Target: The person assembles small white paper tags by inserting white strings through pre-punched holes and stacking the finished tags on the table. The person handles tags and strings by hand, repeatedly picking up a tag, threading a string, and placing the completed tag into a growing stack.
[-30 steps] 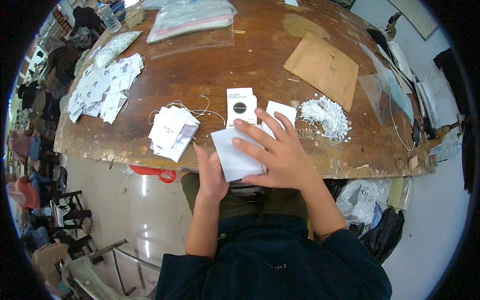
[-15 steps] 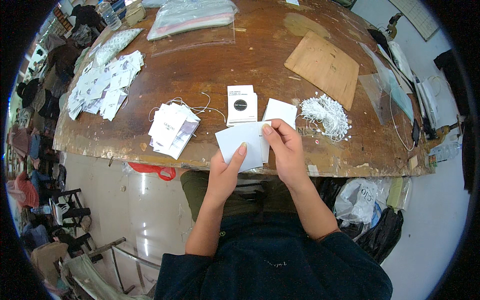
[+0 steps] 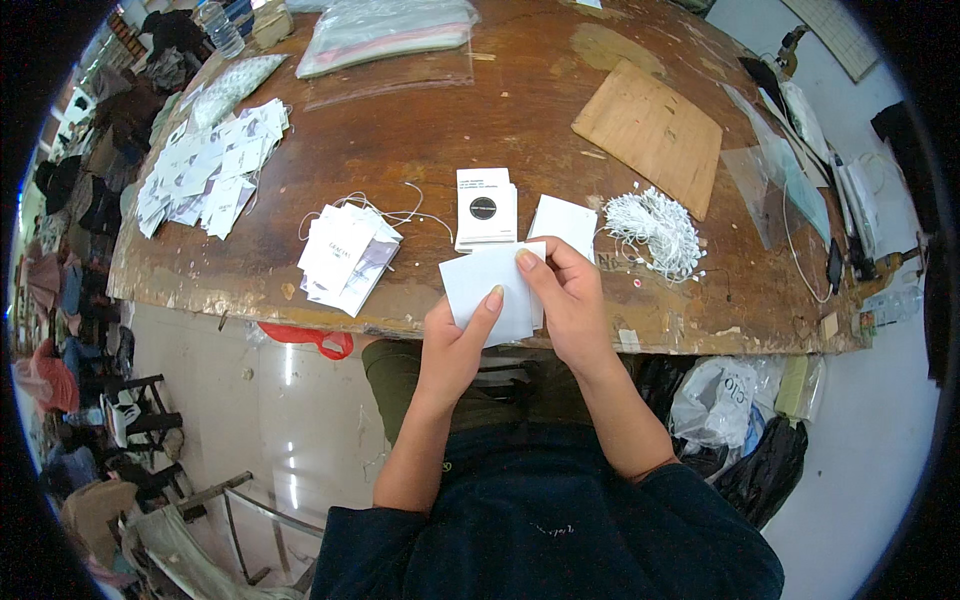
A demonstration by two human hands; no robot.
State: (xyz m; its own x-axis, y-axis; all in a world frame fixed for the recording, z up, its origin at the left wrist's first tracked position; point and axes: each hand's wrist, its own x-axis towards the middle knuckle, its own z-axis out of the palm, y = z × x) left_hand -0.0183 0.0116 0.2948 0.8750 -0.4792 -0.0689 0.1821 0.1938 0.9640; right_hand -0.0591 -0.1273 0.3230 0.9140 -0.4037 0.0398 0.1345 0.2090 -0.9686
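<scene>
Above the table's front edge I hold white cards (image 3: pixel 490 275) between both hands. My left hand (image 3: pixel 455 340) grips them at the lower left, its thumb lying across the front card. At the upper right, my right hand (image 3: pixel 568 300) pinches the cards between thumb and fingers. Just beyond them lies a stack of printed white cards (image 3: pixel 486 215) with a black circle on top. Beside it, partly hidden by my right hand, sits a stack of blank white cards (image 3: pixel 562 222). A bundle of white tag strings (image 3: pixel 655 235) rests farther right.
On the brown wooden table (image 3: pixel 400 130), strung white tags (image 3: pixel 345 255) are piled at left, with a larger tag heap (image 3: pixel 215 165) beyond. Clear plastic bags (image 3: pixel 385 35) lie at the back. A thin wooden board (image 3: pixel 650 135) lies at right. Plastic bags (image 3: pixel 715 400) fill the space below right.
The cards in my hands have drawn closer together, overlapping more. My left hand has shifted slightly right and my right hand slightly left. The piles on the table stay put.
</scene>
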